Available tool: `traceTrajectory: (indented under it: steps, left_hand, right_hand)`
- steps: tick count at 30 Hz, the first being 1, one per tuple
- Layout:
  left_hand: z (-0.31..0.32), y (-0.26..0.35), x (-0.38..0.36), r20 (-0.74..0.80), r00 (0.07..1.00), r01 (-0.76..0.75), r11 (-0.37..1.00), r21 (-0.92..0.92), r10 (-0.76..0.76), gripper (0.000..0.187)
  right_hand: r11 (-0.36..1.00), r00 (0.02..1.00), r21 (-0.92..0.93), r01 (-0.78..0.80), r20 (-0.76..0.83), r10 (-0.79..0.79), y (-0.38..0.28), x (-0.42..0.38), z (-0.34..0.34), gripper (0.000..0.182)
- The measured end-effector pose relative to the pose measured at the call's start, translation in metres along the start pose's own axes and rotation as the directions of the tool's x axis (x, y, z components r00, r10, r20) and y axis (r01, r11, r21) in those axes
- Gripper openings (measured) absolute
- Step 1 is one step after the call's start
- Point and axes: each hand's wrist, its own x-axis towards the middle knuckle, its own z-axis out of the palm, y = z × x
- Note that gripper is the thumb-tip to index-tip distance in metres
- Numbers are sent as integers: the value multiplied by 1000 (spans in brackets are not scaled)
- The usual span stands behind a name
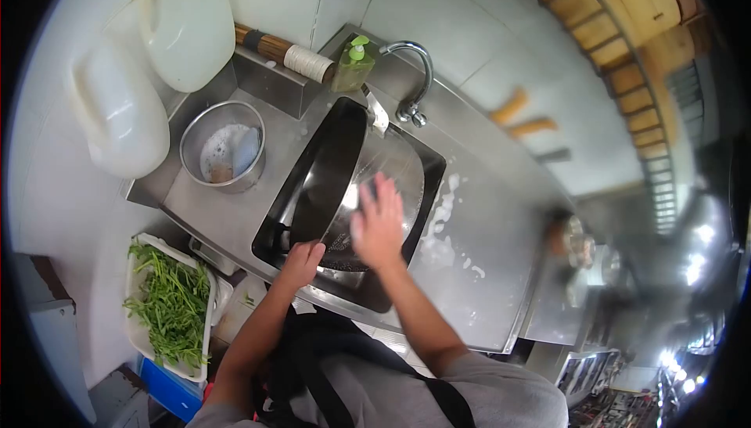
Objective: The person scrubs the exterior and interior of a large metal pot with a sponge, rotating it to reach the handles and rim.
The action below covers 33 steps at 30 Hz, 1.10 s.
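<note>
A large, shiny metal pan [328,178] stands tilted in the sink basin [438,163], its inner side wet. At the pan's near edge my left hand [303,262] is closed on the rim. My right hand [379,223] lies over the inner surface with its fingers spread, slightly blurred; nothing shows in it. A chrome faucet [426,76] rises behind the basin. Beside it are a green soap pump bottle [353,66] and a metal blade [377,111] at the basin's back corner.
Left of the basin is a metal pot [188,146] with suds and a bluish thing inside. Two white jugs [117,111] stand at the far left. A white basket [210,303] of greens sits lower left. Foam [438,249] lies on the right counter [493,271].
</note>
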Motion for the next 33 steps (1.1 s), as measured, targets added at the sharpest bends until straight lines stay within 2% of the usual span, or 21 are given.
traceTrajectory:
  steps: [1, 2, 4, 5, 7, 9, 11, 13, 14, 16, 18, 19, 21, 22, 24, 26, 27, 29, 30, 32, 33]
  left_hand:
    - [1, -1, -3, -46, 999, -13, 1000, -18, 12, 38]
    - [3, -14, -3, 8, 1000, -23, 999, 32, 23, 39]
    - [0, -6, -7, 48, 999, -11, 999, 32, 9, 40]
    - [0, -1, -7, 75, 997, -6, 1000, 11, 5, 41]
    - [3, 6, 2, 99, 994, -56, 998, -14, 57, 39]
    - [16, 21, 12, -124, 991, -35, 995, 92, 47, 34]
    - [19, 49, 31, -107, 994, -36, 999, 35, 39, 30]
    - [20, 56, 39, -96, 995, -35, 999, -26, 33, 27]
    - [20, 50, 39, -101, 993, -57, 997, 58, 63, 24]
    - [18, 45, 32, -103, 991, -65, 985, 159, 82, 22]
    - [21, 48, 31, -84, 996, -22, 995, 101, 30, 21]
    - [23, 46, 28, -85, 996, -23, 994, 110, 32, 21]
    - [27, 42, 25, -96, 984, -132, 977, 165, 149, 20]
    - [30, 45, 23, -149, 973, -147, 972, 184, 175, 21]
    - [34, 47, 22, -163, 973, -137, 977, 165, 164, 22]
    - [27, 46, 28, -168, 973, -129, 977, 170, 158, 24]
    - [24, 45, 33, -210, 965, -125, 981, 146, 154, 24]
    - [26, 42, 30, -110, 986, -108, 982, 158, 126, 24]
    - [25, 44, 28, -98, 982, -154, 984, 93, 163, 24]
    - [29, 48, 19, -117, 979, -161, 983, 84, 170, 23]
    - [30, 47, 15, -84, 976, -190, 975, 114, 200, 22]
  right_hand:
    - [995, 997, 61, -75, -31, 77, 24, 16, 5, 46]
    - [980, 986, 126, -151, -55, 159, 57, 43, 12, 44]
    - [849, 905, 317, -423, 201, 376, 108, 90, 18, 43]
    - [844, 877, 263, -467, 255, 406, 119, 103, 22, 47]
    - [907, 927, 195, -373, 132, 352, 108, 90, 31, 45]
    - [972, 967, 92, -215, -120, 225, 55, 45, 17, 43]
    - [986, 981, 85, -146, -114, 155, 2, 1, -7, 45]
    - [989, 984, 81, -126, -114, 135, 11, -3, -10, 44]
    - [993, 990, 84, -86, -101, 94, 18, -7, -10, 44]
    - [966, 957, 185, -182, -191, 217, 71, 29, 8, 39]
    - [818, 900, 391, -422, 66, 432, 119, 72, 19, 33]
    - [815, 900, 399, -420, 64, 432, 116, 75, 18, 33]
    - [781, 840, 317, -538, 130, 526, 107, 87, 11, 30]
    - [829, 892, 360, -428, 18, 452, 87, 74, 3, 28]
    - [904, 923, 372, -208, -232, 308, 45, 36, 5, 26]
    - [884, 963, 463, -57, -208, 171, 10, -3, -2, 27]
    - [892, 973, 451, -24, -196, 125, 7, 6, -4, 27]
    - [775, 912, 592, -222, -155, 380, 3, 14, -10, 31]
    - [737, 904, 616, -279, -91, 419, 7, 33, -14, 35]
    - [885, 968, 448, -125, -142, 208, 14, 68, -9, 39]
    - [909, 991, 396, -131, 32, 129, 18, 76, 1, 42]
